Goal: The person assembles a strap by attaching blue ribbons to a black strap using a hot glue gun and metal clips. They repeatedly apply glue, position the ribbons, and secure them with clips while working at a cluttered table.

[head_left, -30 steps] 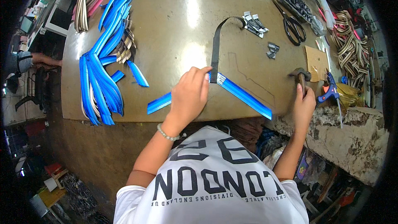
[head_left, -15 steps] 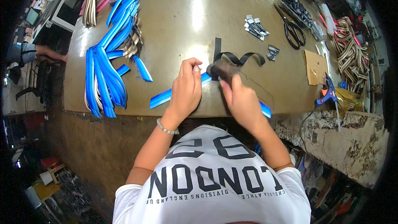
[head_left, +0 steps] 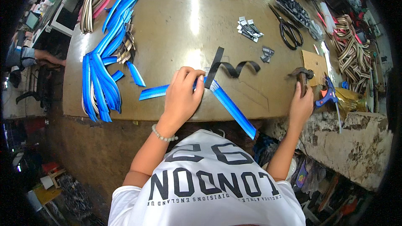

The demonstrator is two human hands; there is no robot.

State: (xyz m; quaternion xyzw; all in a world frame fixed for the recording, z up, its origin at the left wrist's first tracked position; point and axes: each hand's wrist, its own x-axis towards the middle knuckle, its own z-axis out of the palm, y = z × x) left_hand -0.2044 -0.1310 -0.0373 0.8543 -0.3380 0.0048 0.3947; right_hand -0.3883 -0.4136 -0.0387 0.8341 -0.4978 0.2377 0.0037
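Note:
My left hand (head_left: 183,95) presses flat on a long blue strap (head_left: 232,106) lying across the brown table (head_left: 176,29), its fingertips at the spot where a black webbing strip (head_left: 228,67) meets the blue one. The blue strap's right end hangs past the table's near edge. My right hand (head_left: 300,104) is out at the table's right end, closed around the handle of a hammer (head_left: 302,76) whose head rests on the tabletop.
A pile of blue straps (head_left: 100,71) covers the table's left side. Black scissors (head_left: 288,30), small metal clips (head_left: 249,28), a cardboard piece (head_left: 315,62) and a blue glue gun (head_left: 328,96) lie at right, with striped webbing (head_left: 351,54) beyond. Another person's arm (head_left: 39,55) shows at far left.
My right hand left the straps and reached right, back onto the hammer. My left hand stayed on the blue strap; the black strip now lies looser on the table.

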